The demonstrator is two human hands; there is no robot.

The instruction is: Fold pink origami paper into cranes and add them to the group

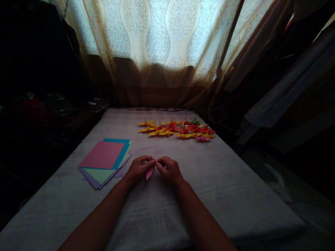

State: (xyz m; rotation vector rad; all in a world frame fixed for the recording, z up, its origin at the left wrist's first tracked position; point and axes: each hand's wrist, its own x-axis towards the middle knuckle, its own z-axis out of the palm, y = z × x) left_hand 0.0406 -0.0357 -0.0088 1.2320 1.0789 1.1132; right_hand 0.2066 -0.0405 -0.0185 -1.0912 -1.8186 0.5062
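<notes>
Between my two hands is a small piece of folded pink origami paper [150, 172], its pointed end hanging down toward me. My left hand [139, 168] pinches it from the left, thumb and fingers closed on it. Thumb and forefinger of my right hand [169, 168] are pressed together at its upper right edge. Both hands are low over the cloth-covered table. Finer folds in the paper are too small and dark to make out.
A stack of square coloured paper [102, 155], pink on top, lies left of my hands. Several folded paper cranes [171, 129] in yellow, red, orange, green and pink stand farther back. The table [209, 195] has a pale cloth. Behind it hangs a patterned curtain [157, 42].
</notes>
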